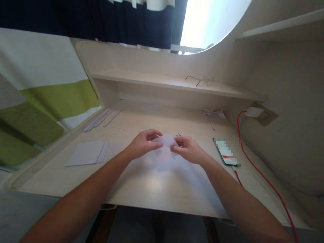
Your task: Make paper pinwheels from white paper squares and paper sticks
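Note:
A small piece of white paper is held up between my two hands over the middle of the desk. My left hand pinches its left side between thumb and fingers. On the other side, the thumb and fingers of my right hand close on its right edge. The paper looks bent or folded, though blur hides the detail. Thin dark tips of some tool show behind my right hand; most of it is hidden, so its kind is unclear.
On the left lie a stack of white paper and several paper strips. A strip with paper scraps rests at the back right. A phone with a red cable is on the right. Glasses sit on the shelf.

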Tool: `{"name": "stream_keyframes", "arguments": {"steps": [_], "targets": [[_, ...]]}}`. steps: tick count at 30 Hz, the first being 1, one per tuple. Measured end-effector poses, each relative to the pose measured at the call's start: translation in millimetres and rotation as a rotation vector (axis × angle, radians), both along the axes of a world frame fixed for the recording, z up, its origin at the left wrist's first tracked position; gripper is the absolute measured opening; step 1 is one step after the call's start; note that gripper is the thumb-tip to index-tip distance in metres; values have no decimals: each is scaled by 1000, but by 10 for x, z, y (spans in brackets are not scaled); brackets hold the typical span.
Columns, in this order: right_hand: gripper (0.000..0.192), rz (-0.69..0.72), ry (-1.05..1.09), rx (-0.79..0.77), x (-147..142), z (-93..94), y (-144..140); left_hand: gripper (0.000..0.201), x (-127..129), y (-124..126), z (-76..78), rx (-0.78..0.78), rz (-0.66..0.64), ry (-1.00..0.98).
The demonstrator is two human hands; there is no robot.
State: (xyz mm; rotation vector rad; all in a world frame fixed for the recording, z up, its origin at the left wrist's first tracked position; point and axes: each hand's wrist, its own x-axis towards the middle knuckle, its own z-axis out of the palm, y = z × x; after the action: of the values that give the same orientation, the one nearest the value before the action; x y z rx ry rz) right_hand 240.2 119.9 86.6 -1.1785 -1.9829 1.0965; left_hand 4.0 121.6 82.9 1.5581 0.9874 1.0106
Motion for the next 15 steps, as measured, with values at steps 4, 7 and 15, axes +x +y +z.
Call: {"name": "stream_keyframes", "arguments": {"steps": [4, 7, 15], "targets": [[10, -10, 136, 24, -45, 199, 117, 20, 25, 144, 267, -62, -148, 143], [22, -31, 302, 49, -76, 333, 201, 22, 86, 236, 378, -37, -136, 100], [44, -272, 364, 438, 36, 625, 321, 29, 191, 589, 636, -38, -9, -129]]}}
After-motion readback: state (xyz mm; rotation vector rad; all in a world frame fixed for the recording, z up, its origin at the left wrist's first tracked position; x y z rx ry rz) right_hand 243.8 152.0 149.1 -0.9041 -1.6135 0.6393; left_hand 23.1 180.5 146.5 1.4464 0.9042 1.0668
